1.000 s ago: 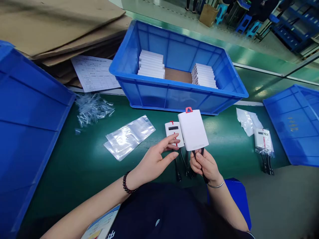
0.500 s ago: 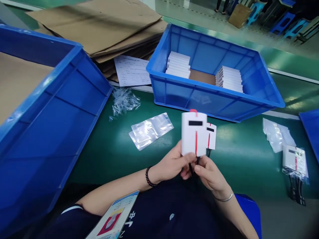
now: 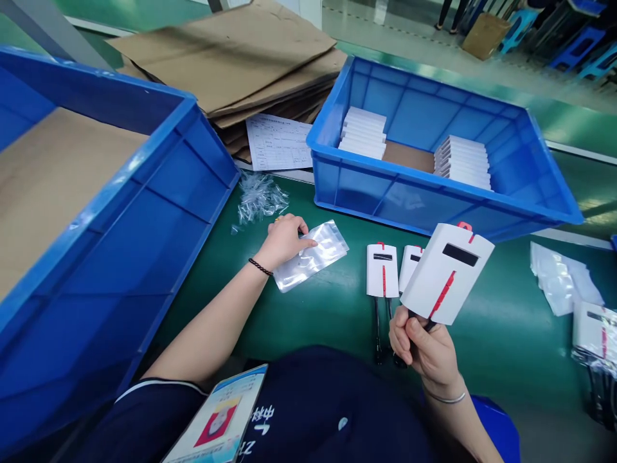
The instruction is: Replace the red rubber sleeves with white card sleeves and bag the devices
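Observation:
My right hand [image 3: 424, 347] is closed round the black cables at the bottom of a white device [image 3: 448, 273] with a black window and a red stripe, held tilted above the green table. My left hand [image 3: 284, 239] lies on a clear plastic bag [image 3: 315, 254] to the left, fingers pressed on its near end. Two more white devices [image 3: 383, 270] with black cables lie flat on the table between my hands.
A large blue bin [image 3: 116, 212] lined with cardboard stands at the left. Another blue bin [image 3: 434, 199] at the back holds two rows of white devices. A heap of small clear bags [image 3: 258, 196], a paper sheet [image 3: 279, 141], flat cardboard and bagged devices [image 3: 592, 334] lie around.
My left hand let go of the device and reached left onto the plastic bag. My right hand now holds the device alone, tilted to the right. The view swung left.

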